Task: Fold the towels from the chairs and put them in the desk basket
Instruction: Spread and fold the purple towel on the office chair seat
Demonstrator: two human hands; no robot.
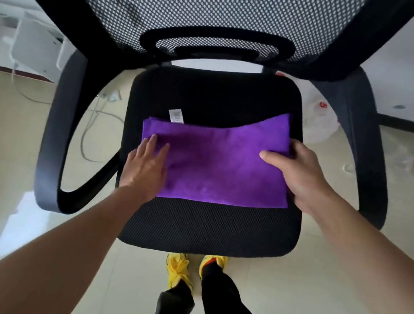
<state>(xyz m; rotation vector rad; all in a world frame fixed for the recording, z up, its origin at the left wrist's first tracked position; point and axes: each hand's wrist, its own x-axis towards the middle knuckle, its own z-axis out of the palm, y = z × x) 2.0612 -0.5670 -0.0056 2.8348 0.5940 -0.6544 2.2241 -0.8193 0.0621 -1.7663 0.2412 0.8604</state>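
While the purple towel [221,164] lies folded across the chair seat [206,226], left hand [146,167] presses flat, fingers spread; right hand [296,174] pinches its right edge.

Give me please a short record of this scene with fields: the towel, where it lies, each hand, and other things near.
towel: purple towel, lying flat, seemingly folded over, white tag at its far edge
support: black mesh chair seat
left hand: left hand flat, palm down on the towel's left end
right hand: right hand at the towel's right edge, thumb on top, fingers hidden
basket: not in view
floor: white cables to the left, plastic bag to the right
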